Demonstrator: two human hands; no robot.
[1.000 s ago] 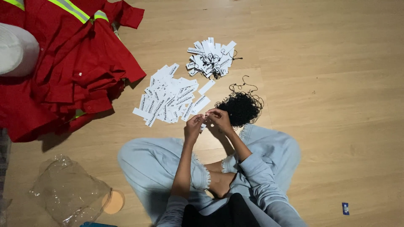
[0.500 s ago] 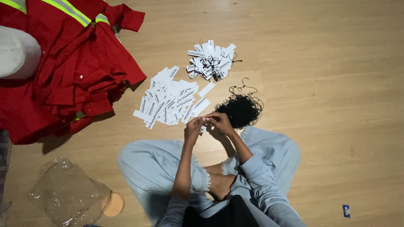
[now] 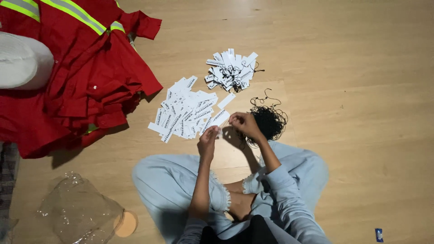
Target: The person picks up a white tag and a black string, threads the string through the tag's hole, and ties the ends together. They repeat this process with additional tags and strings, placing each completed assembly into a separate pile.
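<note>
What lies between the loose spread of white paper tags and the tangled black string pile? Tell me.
In the head view, the spread of white paper tags and black string pile are separated by the right hand and bare wooden floor.

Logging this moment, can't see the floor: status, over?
Left hand and right hand pinch one white tag. Loose tag pile just ahead, black string tangle beside right hand. Nothing blocking.

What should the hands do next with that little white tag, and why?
Probably lay the white tag on the far pile of strung tags. Both the left hand and right hand pinch it beside the black strings, and that pile already has strings on its tags, unlike the plain tags.
</note>
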